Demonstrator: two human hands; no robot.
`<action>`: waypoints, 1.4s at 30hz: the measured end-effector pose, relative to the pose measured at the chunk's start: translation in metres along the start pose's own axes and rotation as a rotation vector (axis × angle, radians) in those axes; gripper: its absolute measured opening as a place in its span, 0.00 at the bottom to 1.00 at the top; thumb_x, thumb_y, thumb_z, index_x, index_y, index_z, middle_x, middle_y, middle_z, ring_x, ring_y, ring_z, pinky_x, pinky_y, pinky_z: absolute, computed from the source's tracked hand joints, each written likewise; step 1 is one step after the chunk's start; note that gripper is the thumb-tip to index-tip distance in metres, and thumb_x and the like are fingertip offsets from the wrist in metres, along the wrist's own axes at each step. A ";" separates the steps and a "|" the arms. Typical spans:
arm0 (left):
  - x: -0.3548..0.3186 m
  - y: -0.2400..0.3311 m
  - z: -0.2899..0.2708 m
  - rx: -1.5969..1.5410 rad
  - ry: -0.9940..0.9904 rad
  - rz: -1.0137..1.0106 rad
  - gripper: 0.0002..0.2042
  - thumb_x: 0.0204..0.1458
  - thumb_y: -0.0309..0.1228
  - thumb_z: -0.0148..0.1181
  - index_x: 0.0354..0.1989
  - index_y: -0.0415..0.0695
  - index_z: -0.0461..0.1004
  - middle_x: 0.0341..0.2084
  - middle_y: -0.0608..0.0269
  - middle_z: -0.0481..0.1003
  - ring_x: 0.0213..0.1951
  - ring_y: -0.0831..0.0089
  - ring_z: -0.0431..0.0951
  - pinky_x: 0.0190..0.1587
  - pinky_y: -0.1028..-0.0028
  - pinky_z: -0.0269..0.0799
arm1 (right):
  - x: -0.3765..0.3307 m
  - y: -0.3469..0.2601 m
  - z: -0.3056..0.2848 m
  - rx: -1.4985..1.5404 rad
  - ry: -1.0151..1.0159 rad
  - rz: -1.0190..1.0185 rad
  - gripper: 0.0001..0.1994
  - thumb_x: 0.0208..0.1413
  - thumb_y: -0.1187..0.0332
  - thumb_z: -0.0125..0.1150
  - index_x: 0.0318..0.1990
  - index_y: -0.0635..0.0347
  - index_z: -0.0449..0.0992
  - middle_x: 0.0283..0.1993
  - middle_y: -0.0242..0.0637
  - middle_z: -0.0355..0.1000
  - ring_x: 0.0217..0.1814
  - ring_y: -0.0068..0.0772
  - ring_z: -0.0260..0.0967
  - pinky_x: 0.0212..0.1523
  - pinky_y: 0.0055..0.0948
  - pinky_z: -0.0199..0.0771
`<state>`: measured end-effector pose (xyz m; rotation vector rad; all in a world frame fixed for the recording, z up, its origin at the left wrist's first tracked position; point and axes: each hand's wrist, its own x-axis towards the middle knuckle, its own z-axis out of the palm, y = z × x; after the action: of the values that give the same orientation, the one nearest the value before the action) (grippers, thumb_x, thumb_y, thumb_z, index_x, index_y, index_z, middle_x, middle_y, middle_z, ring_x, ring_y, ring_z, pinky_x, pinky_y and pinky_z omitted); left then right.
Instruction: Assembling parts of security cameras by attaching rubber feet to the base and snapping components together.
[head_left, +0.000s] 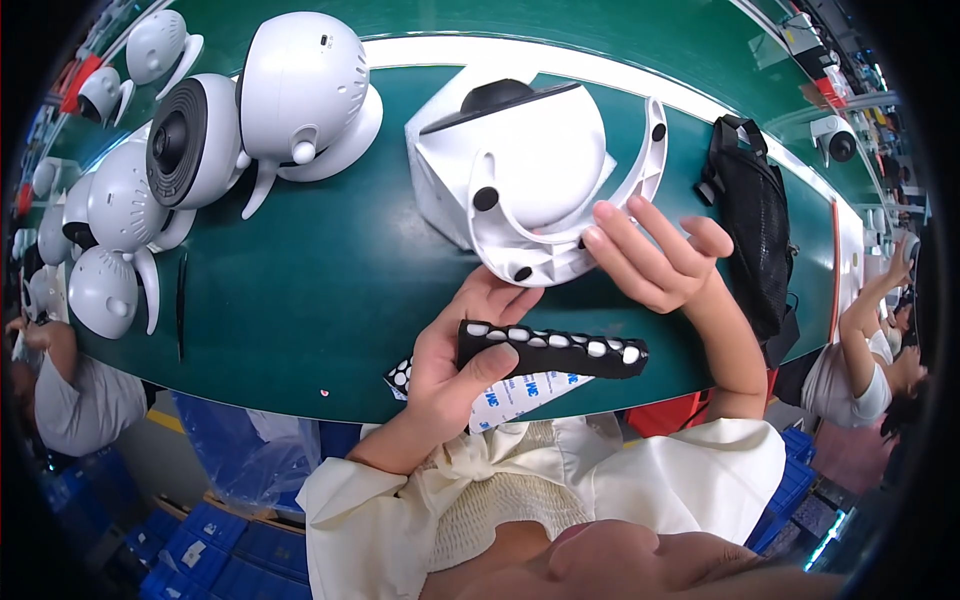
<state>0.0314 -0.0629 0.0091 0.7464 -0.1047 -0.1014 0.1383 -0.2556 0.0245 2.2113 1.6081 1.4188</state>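
Note:
My left hand (455, 365) is closed on a curled black sheet of rubber pads (560, 352) with rows of whitish round spots, its thumb pressed on top. Its other fingers reach under the near edge of a white curved stand (545, 268). The stand belongs to a round white device (550, 150) lying tipped over, with a black part (497, 95) at its far side. Several round black feet, one of them a foot (486, 199) at the left, sit on the stand. My right hand (665, 260) has its fingers stretched out, with the fingertips at the stand's near right edge.
Beneath the device lies a white foam sheet (437, 205). More white devices (300, 90) crowd the left of the green table (280, 300). A black bag (750, 230) lies at the right, dark tweezers (181, 305) at the left. Printed backing paper (530, 397) is below the pads. Other people work at both sides.

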 end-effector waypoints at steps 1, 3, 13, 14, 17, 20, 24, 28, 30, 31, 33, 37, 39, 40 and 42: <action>-0.001 0.004 0.004 -0.009 0.005 -0.016 0.08 0.49 0.25 0.52 0.34 0.34 0.64 0.53 0.44 0.52 0.58 0.55 0.52 0.60 0.59 0.44 | 0.000 0.000 -0.002 0.023 0.016 0.034 0.08 0.51 0.63 0.50 0.39 0.46 0.71 0.40 0.21 0.72 0.39 0.16 0.66 0.34 0.21 0.48; -0.005 0.000 0.002 0.010 -0.034 0.003 0.09 0.49 0.25 0.52 0.35 0.33 0.63 0.53 0.43 0.52 0.58 0.55 0.53 0.60 0.60 0.45 | 0.003 0.002 -0.004 0.088 0.060 0.054 0.10 0.51 0.66 0.50 0.40 0.52 0.71 0.39 0.27 0.73 0.36 0.17 0.68 0.33 0.19 0.48; -0.007 0.006 0.001 0.023 -0.046 0.083 0.09 0.49 0.28 0.53 0.33 0.34 0.64 0.54 0.42 0.51 0.58 0.54 0.53 0.59 0.56 0.46 | 0.022 0.002 -0.006 0.165 0.074 0.116 0.11 0.47 0.68 0.54 0.40 0.55 0.73 0.38 0.29 0.74 0.36 0.16 0.68 0.29 0.17 0.47; -0.007 0.006 0.000 0.029 -0.068 0.086 0.10 0.49 0.28 0.53 0.33 0.35 0.64 0.55 0.42 0.51 0.59 0.53 0.52 0.59 0.56 0.46 | 0.022 0.002 -0.006 0.169 0.073 0.116 0.10 0.46 0.68 0.54 0.39 0.54 0.73 0.38 0.28 0.73 0.36 0.16 0.68 0.29 0.17 0.47; -0.006 0.009 0.002 0.044 -0.046 0.074 0.09 0.49 0.29 0.53 0.32 0.35 0.63 0.56 0.42 0.49 0.59 0.52 0.51 0.59 0.56 0.46 | 0.023 0.003 -0.002 0.177 0.103 0.101 0.09 0.45 0.69 0.55 0.36 0.54 0.73 0.38 0.27 0.73 0.36 0.16 0.68 0.31 0.16 0.49; -0.006 0.010 0.005 0.061 -0.021 0.082 0.09 0.50 0.29 0.53 0.32 0.36 0.62 0.56 0.41 0.48 0.59 0.52 0.51 0.59 0.55 0.46 | 0.026 0.003 0.002 0.177 0.130 0.083 0.08 0.44 0.69 0.56 0.34 0.53 0.73 0.39 0.27 0.72 0.36 0.16 0.68 0.32 0.15 0.50; -0.006 0.010 0.006 0.053 -0.043 0.131 0.08 0.50 0.28 0.52 0.30 0.36 0.61 0.57 0.39 0.46 0.59 0.52 0.52 0.58 0.55 0.47 | 0.031 0.004 0.002 0.187 0.134 0.070 0.08 0.43 0.70 0.55 0.34 0.53 0.73 0.39 0.26 0.72 0.37 0.17 0.68 0.34 0.16 0.52; -0.013 0.020 0.010 0.105 0.066 0.017 0.05 0.51 0.23 0.48 0.29 0.36 0.60 0.49 0.36 0.62 0.50 0.60 0.66 0.52 0.66 0.60 | 0.032 0.003 -0.005 0.225 0.039 0.151 0.12 0.44 0.70 0.54 0.40 0.56 0.72 0.40 0.28 0.72 0.38 0.18 0.68 0.34 0.16 0.53; -0.019 0.020 0.012 0.232 0.137 0.018 0.05 0.51 0.23 0.48 0.31 0.37 0.59 0.40 0.43 0.70 0.44 0.70 0.70 0.47 0.74 0.63 | 0.028 0.001 -0.003 0.236 0.080 0.185 0.12 0.45 0.70 0.53 0.39 0.57 0.73 0.39 0.29 0.72 0.38 0.19 0.68 0.34 0.16 0.53; -0.023 0.022 0.012 0.401 0.185 -0.041 0.07 0.49 0.21 0.51 0.33 0.38 0.59 0.33 0.53 0.69 0.37 0.76 0.68 0.42 0.78 0.63 | 0.027 0.000 -0.002 0.245 0.116 0.217 0.12 0.45 0.70 0.53 0.39 0.57 0.73 0.39 0.29 0.72 0.38 0.19 0.68 0.34 0.17 0.53; -0.025 0.021 0.015 0.640 0.209 -0.032 0.13 0.45 0.18 0.55 0.36 0.39 0.59 0.29 0.64 0.67 0.31 0.82 0.66 0.37 0.82 0.63 | 0.029 0.003 -0.005 0.268 0.096 0.226 0.13 0.43 0.70 0.53 0.40 0.56 0.73 0.40 0.29 0.72 0.38 0.20 0.68 0.35 0.17 0.53; -0.018 0.021 0.026 0.604 0.210 0.020 0.24 0.39 0.13 0.56 0.46 0.38 0.55 0.38 0.61 0.63 0.37 0.79 0.68 0.40 0.81 0.65 | 0.036 0.010 -0.016 0.376 -0.087 0.191 0.19 0.38 0.71 0.55 0.44 0.51 0.71 0.45 0.28 0.69 0.44 0.23 0.66 0.40 0.20 0.56; -0.017 0.018 0.023 0.589 0.202 0.078 0.26 0.39 0.13 0.57 0.48 0.37 0.56 0.38 0.60 0.64 0.40 0.78 0.69 0.42 0.80 0.66 | 0.043 0.019 -0.032 0.452 -0.206 0.250 0.23 0.35 0.77 0.53 0.45 0.55 0.70 0.49 0.31 0.66 0.48 0.28 0.64 0.45 0.25 0.58; -0.018 0.018 0.020 0.642 0.193 0.086 0.25 0.38 0.13 0.58 0.48 0.36 0.58 0.38 0.60 0.65 0.40 0.78 0.69 0.42 0.80 0.66 | 0.045 0.025 -0.040 0.529 -0.229 0.310 0.25 0.34 0.80 0.51 0.46 0.57 0.69 0.49 0.33 0.66 0.48 0.31 0.64 0.45 0.26 0.58; -0.019 0.020 0.019 0.706 0.209 0.088 0.22 0.38 0.15 0.59 0.45 0.36 0.64 0.38 0.61 0.68 0.39 0.81 0.69 0.41 0.82 0.66 | 0.046 0.025 -0.052 0.703 -0.195 0.496 0.28 0.31 0.85 0.46 0.47 0.61 0.67 0.44 0.38 0.68 0.44 0.38 0.64 0.43 0.28 0.59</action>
<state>0.0112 -0.0588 0.0349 1.4500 0.0314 0.1068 0.1218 -0.2541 0.0969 3.1933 1.7482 0.6882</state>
